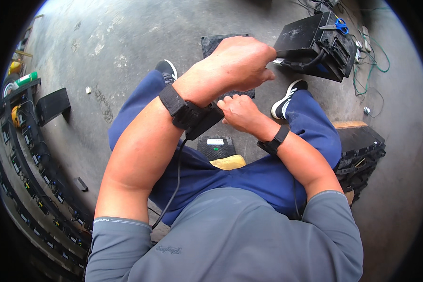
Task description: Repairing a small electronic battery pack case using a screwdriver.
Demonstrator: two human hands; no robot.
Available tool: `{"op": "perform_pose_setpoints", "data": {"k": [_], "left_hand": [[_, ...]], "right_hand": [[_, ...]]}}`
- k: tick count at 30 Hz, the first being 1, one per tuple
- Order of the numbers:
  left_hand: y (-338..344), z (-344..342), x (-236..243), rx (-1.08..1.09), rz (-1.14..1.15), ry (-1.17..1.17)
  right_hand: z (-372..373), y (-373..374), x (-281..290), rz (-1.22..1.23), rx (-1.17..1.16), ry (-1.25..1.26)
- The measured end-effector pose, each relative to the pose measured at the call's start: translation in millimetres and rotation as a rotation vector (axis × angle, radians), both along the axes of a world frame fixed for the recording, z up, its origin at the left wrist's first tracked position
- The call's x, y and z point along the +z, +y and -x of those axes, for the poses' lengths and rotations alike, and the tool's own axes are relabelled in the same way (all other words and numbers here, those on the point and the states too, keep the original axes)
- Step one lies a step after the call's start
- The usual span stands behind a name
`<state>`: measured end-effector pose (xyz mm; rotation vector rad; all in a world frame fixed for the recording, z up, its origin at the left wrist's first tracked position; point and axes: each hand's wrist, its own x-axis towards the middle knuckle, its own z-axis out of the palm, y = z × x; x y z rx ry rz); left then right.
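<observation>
Nearest the person, the right hand point(242, 113) sits low over the lap, fingers curled shut; what it pinches is hidden under the other wrist, so I cannot tell what it grips. Just above and across it comes the left hand point(242, 63), raised and fisted tight; a black cable point(300, 62) seems to run out of its far side, and I read that fist as clamped on the cable's near end. A black wrist strap point(185, 110) with a boxy unit rides just behind that hand.

Beyond the knuckles, the cable leads to the black battery case point(315, 42) on the concrete floor point(126, 47), well apart from the hands. Blue-handled scissors point(338, 26) lie on top of that case.

My advice: keep the left fist firm and steady while the right works close beneath it, and leave slack toward the case so nothing drags. Under the hands, a black ribbed mat point(216, 43) lies between the shoes.
</observation>
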<state>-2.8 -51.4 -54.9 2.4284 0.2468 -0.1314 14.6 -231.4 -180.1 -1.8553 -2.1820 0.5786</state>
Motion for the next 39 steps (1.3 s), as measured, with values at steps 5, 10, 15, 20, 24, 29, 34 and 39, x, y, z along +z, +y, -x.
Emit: {"op": "perform_pose_setpoints", "data": {"k": [5, 10, 15, 20, 24, 29, 34, 39], "left_hand": [[0.3, 0.2, 4.1, -0.012, 0.019, 0.001], [0.9, 2.7, 0.0, -0.012, 0.026, -0.021], [-0.5, -0.6, 0.1, -0.016, -0.007, -0.016], [1.3, 1.7, -1.8, -0.008, 0.018, 0.003], [-0.3, -0.1, -0.6, -0.019, -0.001, -0.020], [0.1, 2.8, -5.4, -0.006, 0.008, -0.010], [-0.7, 0.2, -3.8, -0.014, 0.003, -0.019], [1.5, 1.9, -4.8, -0.019, -0.007, -0.011]], "right_hand": [[2.7, 1.7, 0.1, -0.076, 0.019, 0.095], [0.8, 1.1, 9.3, 0.063, -0.031, -0.005], [-0.4, 2.7, 6.7, -0.086, -0.005, 0.024], [0.3, 5.4, 12.3, 0.184, -0.030, -0.009], [3.4, 3.3, 1.6, -0.127, 0.012, -0.009], [3.7, 6.4, 11.3, 0.400, 0.018, -0.096], [2.9, 5.1, 4.4, -0.052, 0.062, 0.023], [1.7, 8.5, 7.9, 0.095, -0.010, -0.046]]}}
